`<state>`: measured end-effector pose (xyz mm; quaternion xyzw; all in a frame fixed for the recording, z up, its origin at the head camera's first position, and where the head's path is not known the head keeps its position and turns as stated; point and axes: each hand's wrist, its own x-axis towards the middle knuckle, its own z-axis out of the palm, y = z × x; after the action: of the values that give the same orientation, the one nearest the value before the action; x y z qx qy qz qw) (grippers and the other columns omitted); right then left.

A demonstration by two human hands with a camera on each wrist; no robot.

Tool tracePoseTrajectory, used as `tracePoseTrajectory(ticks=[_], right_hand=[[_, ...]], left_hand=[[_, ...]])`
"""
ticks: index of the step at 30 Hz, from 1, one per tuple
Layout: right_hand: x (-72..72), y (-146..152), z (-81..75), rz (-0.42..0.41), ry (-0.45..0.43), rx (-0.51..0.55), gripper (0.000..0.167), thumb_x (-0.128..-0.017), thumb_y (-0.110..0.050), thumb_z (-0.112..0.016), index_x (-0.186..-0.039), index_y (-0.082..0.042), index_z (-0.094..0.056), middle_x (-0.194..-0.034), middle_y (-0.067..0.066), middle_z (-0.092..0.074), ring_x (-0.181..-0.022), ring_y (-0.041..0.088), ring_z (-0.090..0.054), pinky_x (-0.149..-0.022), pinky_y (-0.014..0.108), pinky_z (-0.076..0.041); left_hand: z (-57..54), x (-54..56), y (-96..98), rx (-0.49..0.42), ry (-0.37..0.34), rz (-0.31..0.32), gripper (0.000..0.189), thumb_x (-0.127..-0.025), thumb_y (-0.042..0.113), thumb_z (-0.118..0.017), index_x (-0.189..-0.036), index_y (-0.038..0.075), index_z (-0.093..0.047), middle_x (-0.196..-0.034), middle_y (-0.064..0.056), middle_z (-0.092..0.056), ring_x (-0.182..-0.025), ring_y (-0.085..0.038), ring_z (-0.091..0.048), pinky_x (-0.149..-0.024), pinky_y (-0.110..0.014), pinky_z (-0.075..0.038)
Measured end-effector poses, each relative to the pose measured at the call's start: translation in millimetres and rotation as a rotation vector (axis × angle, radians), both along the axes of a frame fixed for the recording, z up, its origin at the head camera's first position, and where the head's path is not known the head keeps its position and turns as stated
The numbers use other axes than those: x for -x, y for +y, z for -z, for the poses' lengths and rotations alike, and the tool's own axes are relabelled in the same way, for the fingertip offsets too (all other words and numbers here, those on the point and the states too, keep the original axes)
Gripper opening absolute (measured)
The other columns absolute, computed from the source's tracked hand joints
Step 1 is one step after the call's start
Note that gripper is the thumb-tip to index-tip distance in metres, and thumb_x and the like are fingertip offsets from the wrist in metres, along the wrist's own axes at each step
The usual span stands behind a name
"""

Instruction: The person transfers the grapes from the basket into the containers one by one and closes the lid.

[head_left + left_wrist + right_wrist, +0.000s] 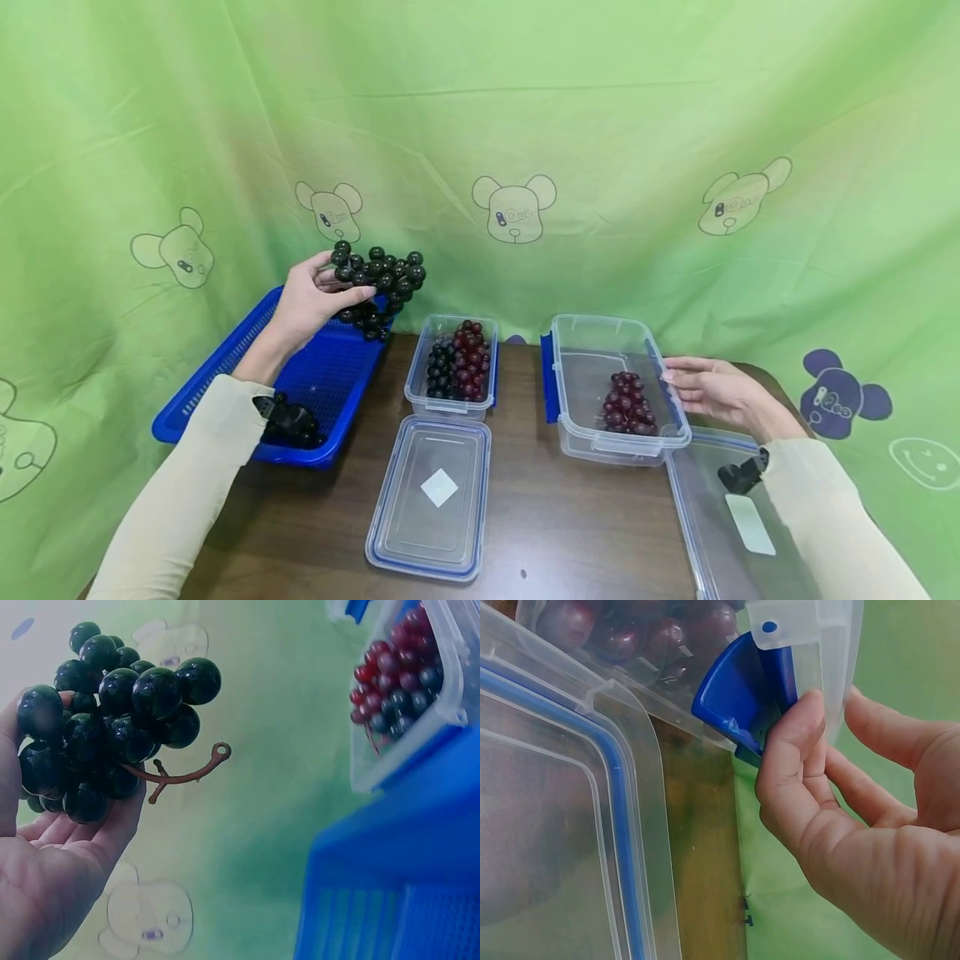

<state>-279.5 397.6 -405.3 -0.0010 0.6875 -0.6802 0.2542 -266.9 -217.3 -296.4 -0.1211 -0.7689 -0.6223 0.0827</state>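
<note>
My left hand [307, 300] holds a bunch of dark grapes [386, 279] up over the far part of the blue basket [315, 358]. In the left wrist view, its thumb and fingers are round the bunch, and a brown stem [180, 778] sticks out. My right hand [723, 392] grips the right rim of the larger clear container [600, 446]. Close by its fingers, a blue latch [739, 694] hangs swung out in the right wrist view. Inside this container lies a bunch of red grapes [628, 406].
Between basket and larger container stands a smaller clear container [450, 408] with black grapes [439, 367] and red grapes [472, 358]. Its clear lid [427, 542] lies in front. A larger lid [712, 517] lies under my right forearm. Behind the table hangs a green curtain [600, 125].
</note>
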Motion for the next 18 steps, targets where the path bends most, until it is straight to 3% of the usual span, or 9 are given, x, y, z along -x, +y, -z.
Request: tracePoseTrajectory(ticks=[8, 11, 15, 18], right_hand=[[-0.3, -3.1, 3.0, -0.006, 0.002, 0.007, 0.029, -0.107, -0.004, -0.056, -0.112, -0.028, -0.072, -0.099, -0.005, -0.079, -0.095, 0.011, -0.076, -0.084, 0.028, -0.063], [-1.3, -2.3, 2.9, -0.003, 0.003, 0.006, 0.028, -0.107, -0.005, -0.057, -0.113, -0.028, -0.071, -0.099, -0.005, -0.079, -0.094, 0.011, -0.075, -0.084, 0.027, -0.063], [-2.7, 0.0, 0.0, 0.014, 0.008, -0.007, 0.027, -0.107, -0.006, -0.058, -0.112, -0.028, -0.071, -0.098, -0.006, -0.079, -0.093, 0.01, -0.075, -0.084, 0.027, -0.063], [-3.6, 0.9, -2.2, 0.025, 0.006, -0.016, 0.026, -0.106, -0.007, -0.06, -0.111, -0.029, -0.071, -0.098, -0.006, -0.079, -0.093, 0.01, -0.075, -0.084, 0.027, -0.063]], left_hand=[[-3.6, 10.2, 34.2, -0.002, 0.017, 0.038, 0.051, -0.088, 0.011, -0.084, -0.133, 0.011, -0.06, -0.099, 0.015, -0.076, -0.098, -0.005, -0.074, -0.086, -0.02, -0.06], [-4.5, 15.1, 53.2, -0.005, 0.011, 0.055, 0.057, -0.087, 0.012, -0.085, -0.138, 0.009, -0.059, -0.107, 0.004, -0.078, -0.101, -0.011, -0.075, -0.089, -0.025, -0.061], [-4.1, 22.1, 82.0, 0.013, -0.022, 0.073, 0.071, -0.086, 0.016, -0.086, -0.149, 0.008, -0.053, -0.129, -0.016, -0.073, -0.116, -0.026, -0.073, -0.102, -0.039, -0.06], [-2.1, 28.7, 104.1, 0.051, -0.061, 0.072, 0.085, -0.084, 0.023, -0.089, -0.156, 0.009, -0.046, -0.142, -0.021, -0.065, -0.13, -0.033, -0.065, -0.111, -0.048, -0.054]])
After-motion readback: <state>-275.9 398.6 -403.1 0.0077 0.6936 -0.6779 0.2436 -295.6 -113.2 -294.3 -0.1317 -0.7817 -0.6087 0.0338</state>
